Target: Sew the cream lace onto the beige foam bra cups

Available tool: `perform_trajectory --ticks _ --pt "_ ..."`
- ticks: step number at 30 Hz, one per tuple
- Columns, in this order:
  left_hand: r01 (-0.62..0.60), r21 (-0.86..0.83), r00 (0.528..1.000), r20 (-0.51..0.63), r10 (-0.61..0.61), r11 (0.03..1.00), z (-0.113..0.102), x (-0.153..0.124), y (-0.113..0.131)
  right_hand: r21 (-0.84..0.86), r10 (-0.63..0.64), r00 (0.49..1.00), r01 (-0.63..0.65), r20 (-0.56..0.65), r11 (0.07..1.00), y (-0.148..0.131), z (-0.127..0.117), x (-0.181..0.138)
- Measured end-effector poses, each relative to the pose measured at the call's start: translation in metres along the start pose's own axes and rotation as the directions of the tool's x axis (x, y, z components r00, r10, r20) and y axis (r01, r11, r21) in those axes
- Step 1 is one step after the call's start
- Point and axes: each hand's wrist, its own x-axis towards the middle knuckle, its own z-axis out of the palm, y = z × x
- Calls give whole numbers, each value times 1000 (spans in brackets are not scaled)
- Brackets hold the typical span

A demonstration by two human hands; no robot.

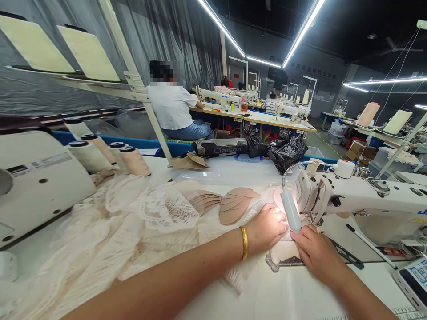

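My left hand (266,227), with a gold bangle on the wrist, lies on pale lace fabric (156,213) right beside the needle of the white sewing machine (360,195); its fingers curl down onto the cloth. My right hand (315,250) presses fabric near the needle plate from the near side, fingers bent together. A small lamp (291,210) on a flexible neck shines between both hands. A stack of tan cup-shaped pieces (233,205) lies just left of my left hand.
Cream thread cones (100,153) stand at the back left beside another white machine (36,182). Black bags (283,149) sit behind the table. A person in a white shirt (171,106) sits at a farther sewing table. A black pen (370,240) lies at right.
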Motion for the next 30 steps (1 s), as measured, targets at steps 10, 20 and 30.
perform_trajectory --ticks 10,20,30 --pt "108 -175 993 -21 -114 979 -36 -22 28 724 390 888 -434 243 536 -30 -12 8" --pt "6 -754 603 527 -599 -657 -32 -64 132 974 745 643 -222 176 -39 -117 4 -14" --pt "-136 -794 610 404 -681 -593 -51 -49 130 989 835 542 -145 90 -12 -122 6 -47"
